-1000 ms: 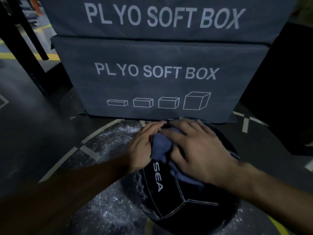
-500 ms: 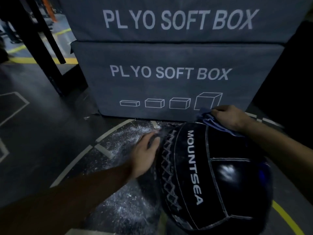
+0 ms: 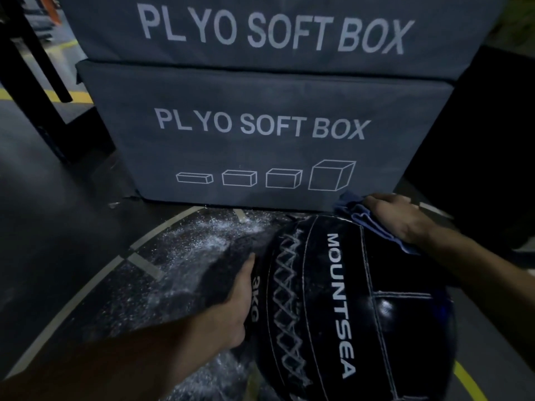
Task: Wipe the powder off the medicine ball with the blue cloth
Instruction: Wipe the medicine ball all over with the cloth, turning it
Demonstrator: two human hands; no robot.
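The black medicine ball [image 3: 356,308] sits on the dark floor [image 3: 58,256], in front of two stacked grey plyo boxes [image 3: 260,134]. The left hand [image 3: 237,308] lies flat against the ball's left side, fingers straight and together. The right hand [image 3: 396,218] presses the bunched blue cloth [image 3: 359,212] onto the ball's far upper right, fingers curled over it; cloth pokes out beyond the fingertips. White powder [image 3: 202,244] is scattered on the floor just past the left fingertips.

Black medicine ball [image 3: 356,308], lettered MOUNTSEA, white stitching, is seen on powder-strewn floor [image 3: 179,273]. Blue cloth [image 3: 362,217], crumpled, is pressed against ball's upper far side.
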